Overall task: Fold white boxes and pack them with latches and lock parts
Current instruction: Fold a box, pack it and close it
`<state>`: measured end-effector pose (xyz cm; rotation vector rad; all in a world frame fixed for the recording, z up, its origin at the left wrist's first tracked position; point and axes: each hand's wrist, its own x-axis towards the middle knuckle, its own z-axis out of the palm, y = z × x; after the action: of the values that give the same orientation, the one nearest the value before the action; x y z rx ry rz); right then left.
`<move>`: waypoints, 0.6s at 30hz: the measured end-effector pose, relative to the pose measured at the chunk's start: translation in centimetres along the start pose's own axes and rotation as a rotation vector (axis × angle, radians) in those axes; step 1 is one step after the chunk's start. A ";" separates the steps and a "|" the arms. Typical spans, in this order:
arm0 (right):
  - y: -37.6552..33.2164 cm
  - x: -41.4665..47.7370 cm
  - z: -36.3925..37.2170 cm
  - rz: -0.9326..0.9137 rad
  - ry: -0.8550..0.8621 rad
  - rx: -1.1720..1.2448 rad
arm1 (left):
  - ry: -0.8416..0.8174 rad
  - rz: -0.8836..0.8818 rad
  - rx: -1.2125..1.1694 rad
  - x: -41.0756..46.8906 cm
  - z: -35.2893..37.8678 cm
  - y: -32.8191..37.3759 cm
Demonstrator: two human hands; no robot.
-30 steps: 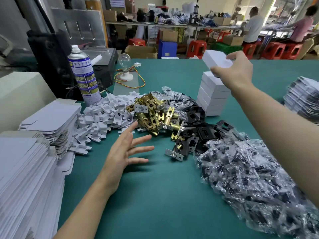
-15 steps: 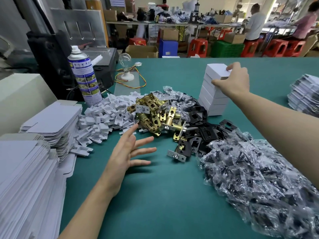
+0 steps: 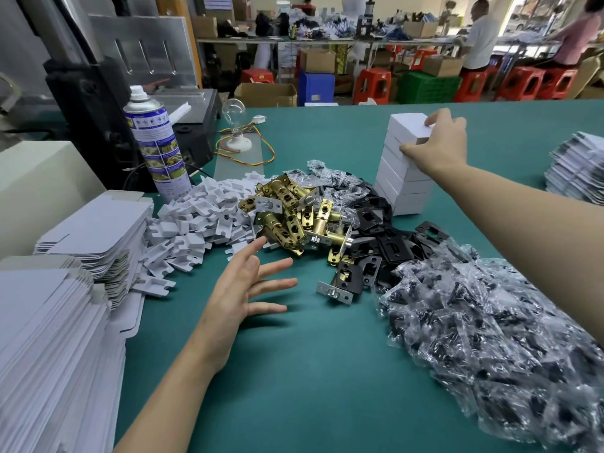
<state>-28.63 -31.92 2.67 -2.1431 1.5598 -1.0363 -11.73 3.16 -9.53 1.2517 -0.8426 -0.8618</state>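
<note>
The right hand pinched the top white box between thumb and fingers, where it sat on the tall stack of closed boxes; the left hand hovered slack, fingers spread, holding nothing, near the brass latches. A sideways nudge on release would likely topple that stack onto the black plates.

Bright even light, soft shadows, glare top rt; wide-angle bend at edges, slight blur lower rt.
</note>
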 end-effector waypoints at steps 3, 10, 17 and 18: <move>-0.1 0.1 -0.2 -0.008 -0.010 0.012 | -0.005 0.004 0.008 -0.1 0.0 0.0; 0.3 0.2 0.1 -0.014 -0.002 0.028 | -0.012 -0.005 0.008 -0.2 0.0 0.0; -0.8 -1.5 0.0 -0.118 0.102 -0.190 | -0.022 -0.017 0.022 -0.1 0.1 0.1; -1.6 -2.1 0.0 -0.202 0.155 -0.170 | -0.017 -0.021 0.024 -0.1 0.1 0.1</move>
<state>-27.82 -29.39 2.80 -2.4288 1.5743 -1.1988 -11.88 3.20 -9.38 1.2774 -0.8574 -0.8825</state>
